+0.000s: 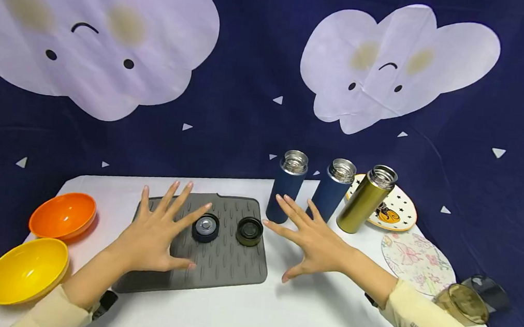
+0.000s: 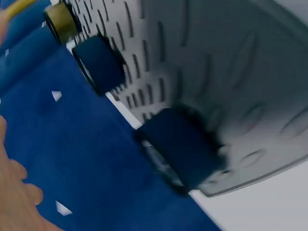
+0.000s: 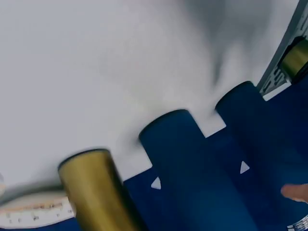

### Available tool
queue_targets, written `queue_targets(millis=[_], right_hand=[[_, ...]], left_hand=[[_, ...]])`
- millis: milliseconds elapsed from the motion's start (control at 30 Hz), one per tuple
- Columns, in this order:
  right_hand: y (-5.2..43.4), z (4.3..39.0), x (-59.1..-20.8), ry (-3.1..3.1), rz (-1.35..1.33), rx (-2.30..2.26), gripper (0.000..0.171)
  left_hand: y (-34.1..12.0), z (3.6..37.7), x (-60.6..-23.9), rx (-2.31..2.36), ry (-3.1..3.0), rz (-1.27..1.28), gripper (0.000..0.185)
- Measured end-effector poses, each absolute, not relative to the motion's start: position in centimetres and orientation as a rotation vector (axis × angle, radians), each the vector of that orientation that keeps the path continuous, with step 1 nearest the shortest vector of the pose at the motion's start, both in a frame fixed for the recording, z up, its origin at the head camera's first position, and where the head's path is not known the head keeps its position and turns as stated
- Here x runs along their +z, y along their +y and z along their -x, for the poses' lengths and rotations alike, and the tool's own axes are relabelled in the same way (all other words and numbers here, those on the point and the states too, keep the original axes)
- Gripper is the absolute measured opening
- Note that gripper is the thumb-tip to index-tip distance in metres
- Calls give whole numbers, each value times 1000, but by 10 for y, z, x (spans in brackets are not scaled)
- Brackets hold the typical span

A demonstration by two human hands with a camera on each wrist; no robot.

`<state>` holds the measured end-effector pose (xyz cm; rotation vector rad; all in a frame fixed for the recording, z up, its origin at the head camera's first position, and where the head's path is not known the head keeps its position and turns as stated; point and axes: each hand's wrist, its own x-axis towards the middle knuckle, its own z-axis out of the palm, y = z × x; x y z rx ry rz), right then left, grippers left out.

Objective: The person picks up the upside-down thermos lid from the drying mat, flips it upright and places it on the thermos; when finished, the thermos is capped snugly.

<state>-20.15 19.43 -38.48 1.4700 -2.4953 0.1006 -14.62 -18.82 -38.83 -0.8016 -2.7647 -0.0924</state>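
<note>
Here the left hand (image 1: 154, 237) hovers flat over the grey ribbed mat (image 1: 229, 264), fingers spread wide, gripping nothing. Just beside its fingertips lies a dark blue lid (image 1: 205, 227) with a silvery centre; an olive-gold lid (image 1: 249, 231) sits next to it. The right hand (image 1: 316, 241), equally splayed and empty, hangs near three uncapped flasks: two navy (image 1: 286, 192) (image 1: 332, 190), one gold (image 1: 365, 206).
</note>
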Motion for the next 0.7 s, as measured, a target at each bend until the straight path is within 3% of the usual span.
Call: queue_targets(millis=[333,700], right_hand=[[186,190,-403,-2521,-1434,371,114],[176,174,-420,-2580,-1348,921,99]], left_hand=[[-222,143,-417,-386,-2885,313,107],[-232,142,-434,-693,-2902,70,96]])
